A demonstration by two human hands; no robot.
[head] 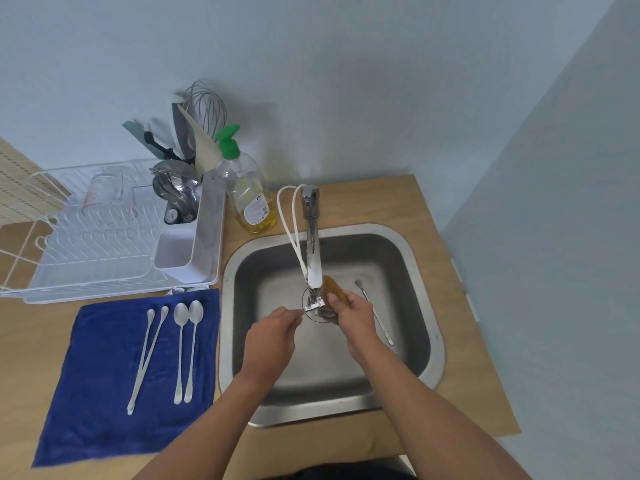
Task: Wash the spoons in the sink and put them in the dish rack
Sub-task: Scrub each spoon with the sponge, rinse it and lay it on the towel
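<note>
My left hand (273,336) pinches a spoon (300,314) under the faucet (313,258) so my right hand (353,311), gripping the sponge (337,292), can scrub it (four await on the towel (100,410)).

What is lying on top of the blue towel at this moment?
Four long-handled spoons lie on the blue towel: two small-bowled ones crossing at the handles, and two larger ones side by side. Whatever is beneath the towel is covered.

Both forearms extended — left hand (270,336) pinching, right hand (353,317) clenched (thumb up).
</note>
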